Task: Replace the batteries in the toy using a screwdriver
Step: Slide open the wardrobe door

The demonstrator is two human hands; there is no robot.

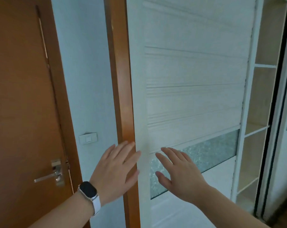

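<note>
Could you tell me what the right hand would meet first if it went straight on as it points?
Probably the white wardrobe door, near where its frosted glass strip meets the ribbed panel; how far the right hand is from it is unclear.

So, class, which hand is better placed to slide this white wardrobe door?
Probably the left hand: it lies at the wardrobe door's left edge by the wooden frame; the right hand is over the frosted glass band.

Home bedroom: wooden door point(21, 96), white wardrobe point(189, 79), open shelves point(261, 99).
</note>
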